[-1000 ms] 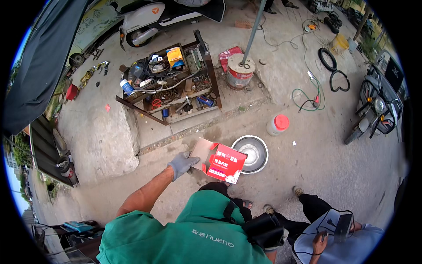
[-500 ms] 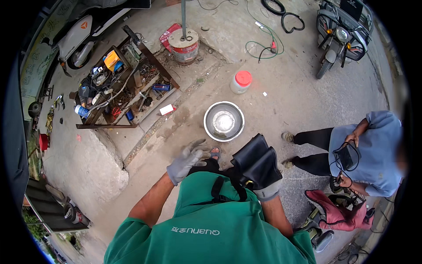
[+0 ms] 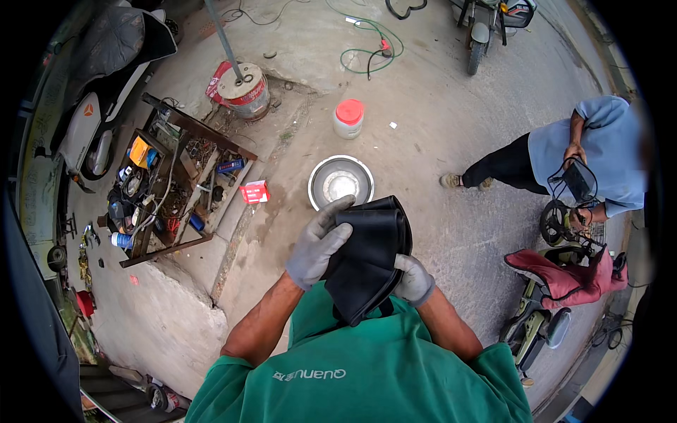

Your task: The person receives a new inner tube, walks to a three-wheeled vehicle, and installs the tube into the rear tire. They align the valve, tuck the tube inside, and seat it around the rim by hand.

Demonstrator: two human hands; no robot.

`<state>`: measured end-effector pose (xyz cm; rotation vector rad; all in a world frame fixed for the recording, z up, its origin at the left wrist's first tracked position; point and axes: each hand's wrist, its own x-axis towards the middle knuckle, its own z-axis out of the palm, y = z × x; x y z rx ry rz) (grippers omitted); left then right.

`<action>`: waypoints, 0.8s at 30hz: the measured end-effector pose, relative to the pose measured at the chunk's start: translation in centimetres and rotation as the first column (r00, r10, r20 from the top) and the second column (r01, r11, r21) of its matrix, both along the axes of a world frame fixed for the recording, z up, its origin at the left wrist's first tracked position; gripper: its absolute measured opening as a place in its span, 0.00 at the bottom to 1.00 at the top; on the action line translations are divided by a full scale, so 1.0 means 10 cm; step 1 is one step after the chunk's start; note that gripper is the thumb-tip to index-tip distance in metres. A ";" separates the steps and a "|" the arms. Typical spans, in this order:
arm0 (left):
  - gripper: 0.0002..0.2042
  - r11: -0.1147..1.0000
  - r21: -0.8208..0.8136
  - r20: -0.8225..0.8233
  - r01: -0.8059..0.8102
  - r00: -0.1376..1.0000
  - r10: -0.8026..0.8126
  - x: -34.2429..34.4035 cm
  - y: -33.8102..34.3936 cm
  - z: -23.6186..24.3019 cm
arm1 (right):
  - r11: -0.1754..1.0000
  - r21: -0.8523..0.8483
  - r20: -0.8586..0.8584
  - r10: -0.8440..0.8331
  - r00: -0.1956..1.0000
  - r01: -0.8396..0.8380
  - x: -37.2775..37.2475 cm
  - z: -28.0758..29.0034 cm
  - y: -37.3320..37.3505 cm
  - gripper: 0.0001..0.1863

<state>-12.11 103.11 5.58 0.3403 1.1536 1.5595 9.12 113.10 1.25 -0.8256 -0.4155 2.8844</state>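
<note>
Both my hands wear grey gloves and hold a folded black rubber inner tube (image 3: 367, 261) in front of my chest. My left hand (image 3: 319, 243) grips the tube's upper left fold, its fingers curled over the top. On the tube's lower right edge sits my right hand (image 3: 413, 280), closed around the rubber. Just beyond the tube, a round metal basin (image 3: 340, 181) stands on the concrete ground. A small red and white box (image 3: 254, 192) lies on the step to the left of the basin.
A cluttered wooden tool rack (image 3: 169, 183) stands at the left. A white jar with a red lid (image 3: 348, 118) sits beyond the basin, near a red-banded concrete pole base (image 3: 243, 90). Another person (image 3: 571, 158) stands at the right by a scooter (image 3: 557, 296) with a red seat.
The red box has left my hand and lies on the step. The black inner tube has come out, and both hands have closed on it and raised it before my chest.
</note>
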 end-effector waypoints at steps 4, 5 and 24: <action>0.43 0.991 -0.091 -0.044 0.103 0.993 -0.107 0.09 0.12 0.13 | 0.989 0.026 0.008 -0.148 0.989 0.148 -0.05 0.20 0.13 0.22; 0.45 0.975 -0.140 -0.036 0.174 0.983 -0.181 0.11 0.12 0.11 | 0.979 0.081 0.027 -0.190 0.981 0.187 -0.08 0.24 0.16 0.22; 0.51 0.966 -0.047 -0.013 0.255 0.967 -0.256 0.22 0.13 -0.06 | 0.840 0.438 0.040 -0.374 0.927 0.320 -0.10 0.48 0.29 0.35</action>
